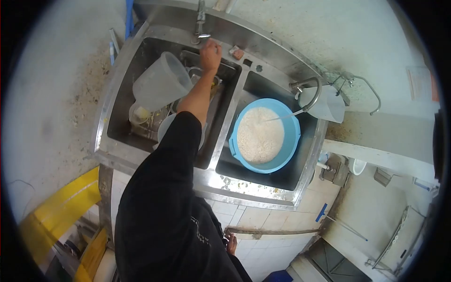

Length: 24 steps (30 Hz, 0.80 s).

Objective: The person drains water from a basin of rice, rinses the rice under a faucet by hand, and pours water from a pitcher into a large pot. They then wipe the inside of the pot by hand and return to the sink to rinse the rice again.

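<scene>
My left hand (pixel 211 55) reaches over the left sink basin to the back ledge, just below a metal tap (pixel 201 28). Its fingers are curled closed, and whatever they may hold is hidden. Low beside my body, my right hand (pixel 231 244) hangs with its fingers partly visible and loosely apart, away from the sink. A light blue tub (pixel 292 136) stands in the right basin. White grains (pixel 258 136) that look like rice lie in it, and a thin stream runs onto them from the curved faucet (pixel 315 91).
A large translucent bucket (pixel 157 84) lies tilted in the left basin among other dishes. Small brownish pieces (pixel 237 52) rest on the ledge. A whitish container (pixel 324 104) stands behind the right faucet. Yellow slats (pixel 68 195) are at lower left, and a blue squeegee (pixel 322 212) is on the right.
</scene>
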### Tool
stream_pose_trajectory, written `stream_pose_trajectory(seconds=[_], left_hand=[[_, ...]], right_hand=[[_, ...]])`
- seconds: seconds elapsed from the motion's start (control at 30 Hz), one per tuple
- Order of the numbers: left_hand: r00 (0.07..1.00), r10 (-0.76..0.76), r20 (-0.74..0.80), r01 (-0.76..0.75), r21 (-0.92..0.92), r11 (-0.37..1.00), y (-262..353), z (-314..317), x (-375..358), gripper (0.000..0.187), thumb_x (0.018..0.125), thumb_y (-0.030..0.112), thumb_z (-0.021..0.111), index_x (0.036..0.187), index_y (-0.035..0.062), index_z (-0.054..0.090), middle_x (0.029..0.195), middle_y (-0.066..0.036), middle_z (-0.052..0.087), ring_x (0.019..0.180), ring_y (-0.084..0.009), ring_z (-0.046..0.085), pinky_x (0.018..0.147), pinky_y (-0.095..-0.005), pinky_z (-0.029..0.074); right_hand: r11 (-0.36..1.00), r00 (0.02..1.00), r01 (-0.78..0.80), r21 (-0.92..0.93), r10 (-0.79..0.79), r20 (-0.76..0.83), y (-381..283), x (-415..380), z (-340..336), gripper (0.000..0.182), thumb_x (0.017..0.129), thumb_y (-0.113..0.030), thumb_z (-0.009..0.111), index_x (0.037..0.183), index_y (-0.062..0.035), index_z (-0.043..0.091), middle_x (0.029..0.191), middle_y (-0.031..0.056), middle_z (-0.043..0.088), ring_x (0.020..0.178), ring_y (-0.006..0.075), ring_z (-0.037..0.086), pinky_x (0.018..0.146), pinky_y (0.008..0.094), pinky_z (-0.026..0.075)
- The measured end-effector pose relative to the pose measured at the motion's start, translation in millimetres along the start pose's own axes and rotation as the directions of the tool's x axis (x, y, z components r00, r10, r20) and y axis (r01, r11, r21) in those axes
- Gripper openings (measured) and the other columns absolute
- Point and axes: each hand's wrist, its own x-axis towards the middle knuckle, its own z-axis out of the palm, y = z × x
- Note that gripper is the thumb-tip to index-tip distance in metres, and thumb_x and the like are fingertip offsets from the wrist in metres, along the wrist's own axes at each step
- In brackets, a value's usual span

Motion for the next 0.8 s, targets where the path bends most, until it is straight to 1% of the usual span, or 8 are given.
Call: stream_pose_trajectory(seconds=[0.07, 0.13, 0.17, 0.3, 0.33, 0.47, 0.67, 0.8], left_hand=[[0.966, -0.195, 0.172, 0.185, 0.071, 0.980, 27, -17, -40, 0.019, 0.083, 0.017, 0.060, 0.074, 0.0035, 0.068, 0.075, -0.018, 0.066, 0.076, -0.0377, 0.064, 0.075, -0.0459, 0.050], [0.824, -0.474, 0.309, 0.462, 0.117, 0.879, 78, -39, -87, 0.023, 0.084, 0.022, 0.061, 0.078, 0.0012, 0.070, 0.074, -0.021, 0.067, 0.072, -0.0369, 0.067, 0.070, -0.0458, 0.052], [0.796, -0.544, 0.265, 0.592, -0.157, 0.790, 101, -46, -115, 0.023, 0.084, 0.021, 0.061, 0.081, 0.0005, 0.070, 0.078, -0.022, 0.067, 0.075, -0.0366, 0.067, 0.070, -0.0441, 0.052], [0.765, -0.560, 0.318, 0.638, -0.258, 0.725, 200, -98, -186, 0.021, 0.088, 0.017, 0.058, 0.079, 0.0014, 0.069, 0.077, -0.015, 0.069, 0.078, -0.0307, 0.067, 0.073, -0.0361, 0.049], [0.757, -0.549, 0.353, 0.644, -0.261, 0.720, 218, -111, -197, 0.023, 0.090, 0.017, 0.057, 0.077, 0.0015, 0.068, 0.075, -0.014, 0.068, 0.078, -0.0304, 0.067, 0.074, -0.0358, 0.049], [0.793, -0.445, 0.417, 0.585, -0.313, 0.748, 252, -141, -235, 0.026, 0.092, 0.019, 0.056, 0.076, 0.0012, 0.068, 0.076, -0.014, 0.068, 0.078, -0.0291, 0.065, 0.075, -0.0351, 0.048], [0.623, -0.413, 0.665, 0.674, -0.188, 0.715, 251, -168, -269, 0.023, 0.091, 0.020, 0.061, 0.081, 0.0014, 0.068, 0.077, -0.011, 0.069, 0.070, -0.0205, 0.065, 0.068, -0.0311, 0.048], [0.873, -0.358, 0.332, 0.468, -0.361, 0.807, 273, -220, -233, 0.021, 0.091, 0.012, 0.059, 0.079, -0.0031, 0.067, 0.074, -0.008, 0.069, 0.072, -0.0132, 0.064, 0.068, -0.0289, 0.049]], right_hand=[[0.996, 0.998, -0.056, -0.073, 0.055, -0.016, -4, -1, -3, 0.059, 0.100, -0.046, 0.042, 0.125, 0.0066, 0.049, 0.106, 0.0199, 0.065, 0.081, 0.0238, 0.063, 0.067, 0.0315, 0.049], [0.963, 0.972, 0.235, -0.131, -0.230, 0.051, 44, 21, -14, 0.054, 0.101, -0.043, 0.044, 0.122, 0.0062, 0.051, 0.106, 0.0194, 0.064, 0.078, 0.0214, 0.061, 0.068, 0.0322, 0.048], [0.939, 0.954, 0.300, -0.168, -0.293, 0.065, 41, 23, -16, 0.052, 0.101, -0.042, 0.045, 0.121, 0.0059, 0.051, 0.106, 0.0193, 0.063, 0.079, 0.0215, 0.062, 0.069, 0.0323, 0.048], [0.885, 0.895, 0.446, -0.136, -0.439, 0.079, -6, 47, -28, 0.047, 0.101, -0.038, 0.046, 0.119, 0.0049, 0.053, 0.108, 0.0189, 0.063, 0.083, 0.0217, 0.063, 0.071, 0.0328, 0.049], [0.981, 0.984, 0.177, 0.078, -0.174, -0.039, -32, 50, -27, 0.041, 0.102, -0.034, 0.046, 0.116, 0.0036, 0.054, 0.110, 0.0183, 0.062, 0.089, 0.0236, 0.065, 0.073, 0.0324, 0.050], [0.911, 0.900, 0.411, -0.030, -0.411, -0.148, -104, 61, -67, 0.043, 0.102, -0.040, 0.043, 0.111, 0.0005, 0.056, 0.106, 0.0161, 0.065, 0.094, 0.0247, 0.066, 0.073, 0.0331, 0.052], [0.705, 0.680, 0.708, -0.040, -0.695, -0.234, -239, 77, -100, 0.038, 0.103, -0.032, 0.041, 0.104, 0.0014, 0.058, 0.093, 0.0127, 0.065, 0.078, 0.0201, 0.064, 0.068, 0.0304, 0.053], [0.625, 0.622, 0.778, 0.065, -0.781, 0.065, -284, 138, -113, 0.034, 0.103, -0.027, 0.044, 0.100, 0.0024, 0.059, 0.092, 0.0115, 0.065, 0.079, 0.0172, 0.063, 0.067, 0.0290, 0.052]])
